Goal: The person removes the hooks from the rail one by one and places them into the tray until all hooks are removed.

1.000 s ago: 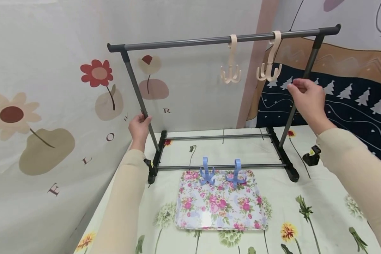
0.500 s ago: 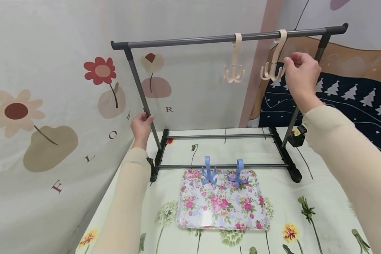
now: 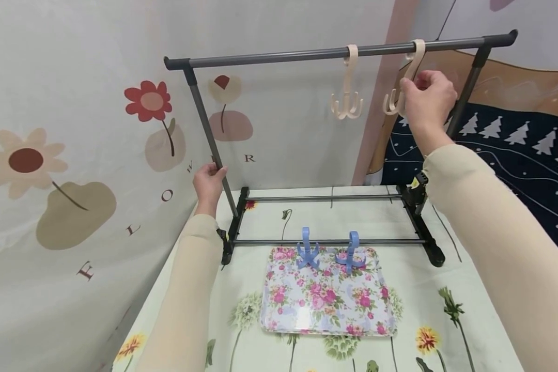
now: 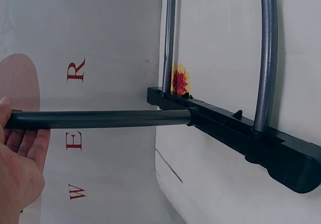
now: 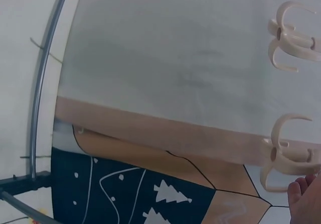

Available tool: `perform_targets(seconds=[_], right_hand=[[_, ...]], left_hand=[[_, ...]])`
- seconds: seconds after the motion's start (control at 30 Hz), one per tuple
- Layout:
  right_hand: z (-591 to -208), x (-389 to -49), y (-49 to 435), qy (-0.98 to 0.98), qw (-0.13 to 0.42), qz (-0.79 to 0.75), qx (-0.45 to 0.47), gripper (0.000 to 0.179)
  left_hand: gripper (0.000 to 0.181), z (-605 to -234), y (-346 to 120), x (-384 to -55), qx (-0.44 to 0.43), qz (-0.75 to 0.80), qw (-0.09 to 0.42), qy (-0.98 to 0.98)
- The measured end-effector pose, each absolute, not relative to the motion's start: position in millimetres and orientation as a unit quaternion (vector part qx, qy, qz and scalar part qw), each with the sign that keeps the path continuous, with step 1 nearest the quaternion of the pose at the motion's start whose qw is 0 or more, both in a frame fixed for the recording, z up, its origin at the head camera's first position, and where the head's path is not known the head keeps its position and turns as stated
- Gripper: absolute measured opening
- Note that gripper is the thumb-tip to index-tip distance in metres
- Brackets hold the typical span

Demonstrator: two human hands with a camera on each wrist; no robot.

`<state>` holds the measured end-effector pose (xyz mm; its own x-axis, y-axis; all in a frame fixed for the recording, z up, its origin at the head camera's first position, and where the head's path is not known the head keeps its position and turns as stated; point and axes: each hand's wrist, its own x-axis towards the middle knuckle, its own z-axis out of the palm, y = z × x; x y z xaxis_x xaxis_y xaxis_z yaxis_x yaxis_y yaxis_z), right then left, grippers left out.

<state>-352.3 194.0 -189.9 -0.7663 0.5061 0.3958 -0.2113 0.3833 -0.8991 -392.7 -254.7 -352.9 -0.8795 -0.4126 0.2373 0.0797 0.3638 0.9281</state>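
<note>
My left hand (image 3: 207,188) holds the left upright of a dark grey garment rack (image 3: 269,59); in the left wrist view, thumb and fingers lie on either side of that pole (image 4: 100,118). Two cream four-prong hooks hang from the top bar. My right hand (image 3: 430,101) is up at the right-hand cream hook (image 3: 417,54), fingers bent, with a gap between thumb and index finger. The thumb covers part of the hook's shank; whether it touches cannot be told. The right wrist view shows fingertips beside that hook (image 5: 296,158). The other cream hook (image 3: 349,85) hangs to its left.
Below the rack, a floral tray (image 3: 327,310) lies on the flower-print cloth. Two blue hooks (image 3: 308,253) sit at its far edge against the rack's lower front bar (image 3: 260,242). Printed curtains (image 3: 283,129) hang behind the rack.
My right hand has moved up and left from beside the right upright to the right-hand cream hook. The left hand stays on its pole. The view has shifted slightly.
</note>
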Motion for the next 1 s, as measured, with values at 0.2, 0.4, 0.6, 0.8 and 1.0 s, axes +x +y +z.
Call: perform_targets(seconds=[0.2,0.4,0.6,0.8,1.0], right_hand=[[-190,-358,188,-0.763,0.332,0.543,-0.112,0.039],[-190,-364,184,-0.757,0.335,0.547,-0.121,0.036],[-190,-367,184,-0.759,0.337,0.541,-0.131,0.035],[-188,-366,185,-0.762,0.348,0.530,-0.129,0.033],[-177,-364,187,-0.765,0.361,0.521,-0.118,0.032]], left_hand=[[0.030,-354,-255,-395,0.104,-0.560,0.222,-0.792],[0.029,-354,-255,-396,0.105,-0.562,0.229,-0.788],[0.026,-353,-253,-395,0.102,-0.571,0.226,-0.783],[0.027,-354,-252,-394,0.106,-0.563,0.224,-0.788],[0.029,-353,-252,-394,0.101,-0.556,0.228,-0.793]])
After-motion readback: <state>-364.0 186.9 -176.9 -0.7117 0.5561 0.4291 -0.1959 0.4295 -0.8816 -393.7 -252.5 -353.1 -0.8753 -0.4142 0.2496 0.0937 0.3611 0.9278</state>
